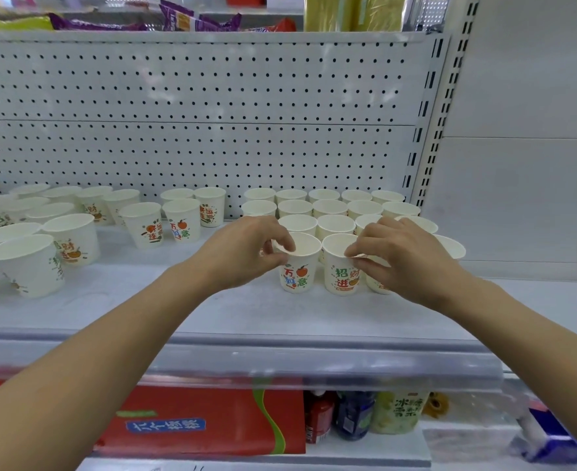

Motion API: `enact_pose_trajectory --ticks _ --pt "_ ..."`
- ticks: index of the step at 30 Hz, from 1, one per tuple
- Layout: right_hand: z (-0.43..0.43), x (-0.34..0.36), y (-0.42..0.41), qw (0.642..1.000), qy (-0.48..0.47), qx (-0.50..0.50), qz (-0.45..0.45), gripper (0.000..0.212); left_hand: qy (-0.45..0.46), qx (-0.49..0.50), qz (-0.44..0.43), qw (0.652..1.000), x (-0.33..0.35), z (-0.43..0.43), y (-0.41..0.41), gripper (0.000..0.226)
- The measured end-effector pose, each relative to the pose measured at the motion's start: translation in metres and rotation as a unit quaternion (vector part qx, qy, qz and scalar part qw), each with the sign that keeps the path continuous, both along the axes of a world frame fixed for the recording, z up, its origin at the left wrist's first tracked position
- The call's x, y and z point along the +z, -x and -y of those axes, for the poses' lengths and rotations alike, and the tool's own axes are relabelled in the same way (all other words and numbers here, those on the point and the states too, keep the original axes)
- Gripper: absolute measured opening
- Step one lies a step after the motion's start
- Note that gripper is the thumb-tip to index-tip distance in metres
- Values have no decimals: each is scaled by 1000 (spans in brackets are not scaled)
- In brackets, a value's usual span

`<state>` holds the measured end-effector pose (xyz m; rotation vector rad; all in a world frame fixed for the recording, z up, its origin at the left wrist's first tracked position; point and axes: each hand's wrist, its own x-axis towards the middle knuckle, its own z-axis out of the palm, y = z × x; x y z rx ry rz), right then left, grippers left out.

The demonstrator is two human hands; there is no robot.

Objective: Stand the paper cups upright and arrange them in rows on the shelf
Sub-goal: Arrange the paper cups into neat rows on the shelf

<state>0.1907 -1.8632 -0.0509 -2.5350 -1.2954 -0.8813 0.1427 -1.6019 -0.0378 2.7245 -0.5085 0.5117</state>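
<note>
Cups (329, 209) being lined up, centre frame: your left hand (246, 254) pinches the left cup (297, 270) at its rim, right hand (404, 258) the right cup (339, 273); next, nudge both flush and let go.

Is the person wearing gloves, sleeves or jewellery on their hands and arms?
No. The left hand and right hand wear no gloves, rings, watch or bracelets. The left forearm and right forearm are uncovered to the picture's edge, so no sleeve shows.
</note>
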Motion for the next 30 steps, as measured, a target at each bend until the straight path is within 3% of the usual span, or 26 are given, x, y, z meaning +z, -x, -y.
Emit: enact_pose_trajectory --ticks 8,14,20,22,26,30 --pt "-50 12 20 994 -74 67 32 32 59 39 86 994 -9 -27 48 37" --pt "-163 8 37 992 -52 115 -24 30 54 134 110 983 -19 -132 87 36" --pt "-267 17 -5 984 -17 -43 -169 34 -7 258 92 962 6 -232 71 31" --pt "-294 19 -20 983 -19 -75 -166 34 -56 288 78 953 21 -252 58 26" --pt "-327 18 -40 982 18 -111 -150 32 -179 316 -28 931 34 -280 32 21" --pt "-342 10 -54 981 57 -147 -113 17 -199 302 -70 930 30 -289 19 15"
